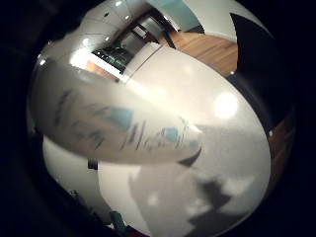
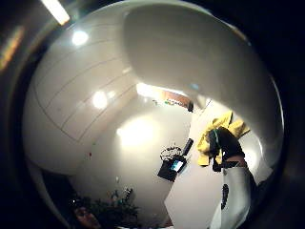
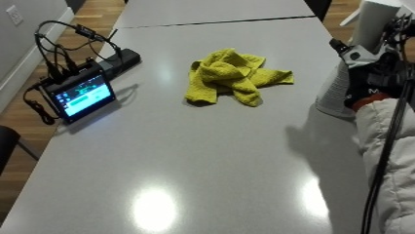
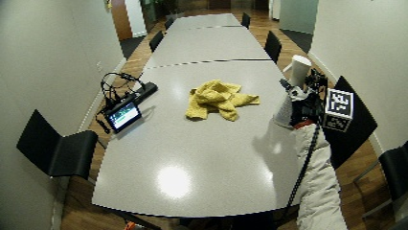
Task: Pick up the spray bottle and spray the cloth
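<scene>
Outside view shows the gloved right hand [image 3: 376,78] gripping the spray bottle [image 3: 337,90] at the table's [image 3: 214,161] right edge. Its nozzle seems turned toward the yellow cloth [image 3: 233,75], crumpled mid-table, well apart.

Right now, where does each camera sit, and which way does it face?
Little finger side palm view: on the gloved palm, filled by the spray bottle close against it, table behind; no hand shows.
Thumb side palm view: same palm, looking past the bottle's white body to the yellow cloth; black strap and sleeve show.
Outside view: above the near table end, facing cloth and screen device; right hand on the bottle at the edge.
Wide outside view: higher, facing down the room; white sleeve shows.
Both outside views share cloth, device, bottle.
</scene>
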